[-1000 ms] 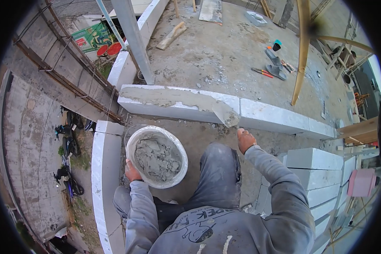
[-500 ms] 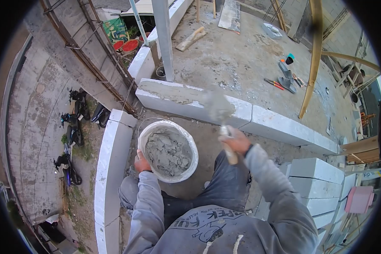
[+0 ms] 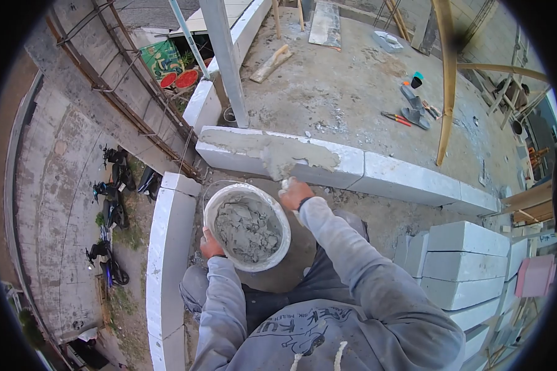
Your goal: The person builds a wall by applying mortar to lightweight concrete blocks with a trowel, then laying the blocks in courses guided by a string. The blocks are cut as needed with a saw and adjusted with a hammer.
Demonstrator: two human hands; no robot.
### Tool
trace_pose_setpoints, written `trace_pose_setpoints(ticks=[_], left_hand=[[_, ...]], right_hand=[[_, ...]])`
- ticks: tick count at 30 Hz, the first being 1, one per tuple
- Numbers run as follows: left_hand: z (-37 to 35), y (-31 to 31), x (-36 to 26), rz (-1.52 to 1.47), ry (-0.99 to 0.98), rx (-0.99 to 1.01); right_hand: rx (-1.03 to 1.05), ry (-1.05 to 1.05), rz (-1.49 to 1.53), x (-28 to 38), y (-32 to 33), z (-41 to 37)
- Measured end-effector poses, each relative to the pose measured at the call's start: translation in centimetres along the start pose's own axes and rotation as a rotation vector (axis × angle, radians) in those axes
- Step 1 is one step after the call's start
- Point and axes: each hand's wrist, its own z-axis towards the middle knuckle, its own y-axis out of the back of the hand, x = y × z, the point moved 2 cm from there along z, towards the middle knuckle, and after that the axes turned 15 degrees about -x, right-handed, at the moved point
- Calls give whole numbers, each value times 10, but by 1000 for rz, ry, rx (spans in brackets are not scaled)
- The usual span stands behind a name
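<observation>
A round white bucket [image 3: 282, 250] of wet grey mortar [image 3: 246, 229] stands between my knees, and my left hand [image 3: 211, 243] is closed on its left rim. Above and right of the bucket, my right hand [image 3: 296, 194] is wrapped round the handle of a trowel [image 3: 280, 164]. The mortar-smeared blade is at the top of a white block wall [image 3: 334, 177], over its near edge. Grey mortar lies along the top of that wall's left part, reaching right of the blade.
A second low block wall [image 3: 166, 260] runs down my left, with parked motorbikes [image 3: 110, 191] far below beyond it. White blocks [image 3: 464, 266] are stacked at right. A post [image 3: 226, 62], pliers [image 3: 396, 119] and a bamboo pole [image 3: 447, 93] are beyond the front wall.
My right hand and the trowel have moved left, towards the bucket. Mortar now covers more of the wall top to the right. My left hand stays on the bucket.
</observation>
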Motion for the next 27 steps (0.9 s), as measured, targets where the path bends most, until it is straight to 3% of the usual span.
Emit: trace_pose_setpoints(ticks=[3, 9, 11, 12, 14, 18, 19, 20, 21, 22, 23, 24, 25, 27], left_hand=[[8, -8, 14, 15, 21, 8], [1, 0, -1, 28, 33, 24], [6, -2, 4, 55, 18, 28], [7, -3, 6, 79, 9, 20], [3, -2, 0, 62, 15, 24], [-2, 2, -4, -28, 65, 41], [4, -2, 4, -22, 47, 60], [21, -9, 24, 263, -257, 91], [37, -19, 45, 534, -578, 132], [46, -25, 59, 213, -145, 167], [77, -46, 100, 496, -521, 212], [57, -28, 65, 456, -552, 251], [8, 4, -4, 420, -618, 258], [42, -19, 40, 477, -619, 227]], right_hand=[[-82, -125, 33, -30, 15, 3], [67, -84, -136, -75, 43, 16], [2, -325, -20, -69, 73, 3], [-1, -329, -25, -81, 73, 7], [-105, -133, -211, -114, 75, 16], [-154, -278, -308, -146, 114, 4], [-237, -246, -270, -150, 122, -3], [-324, -218, -234, -156, 130, -12], [-295, -97, 9, -158, 129, -17], [-317, -97, 40, -200, 103, -5], [-317, -113, 137, -164, 124, -25], [-286, -106, 92, -194, 97, -10], [-344, -162, 299, -167, 110, -29], [-196, -449, 671, -148, 110, -40]])
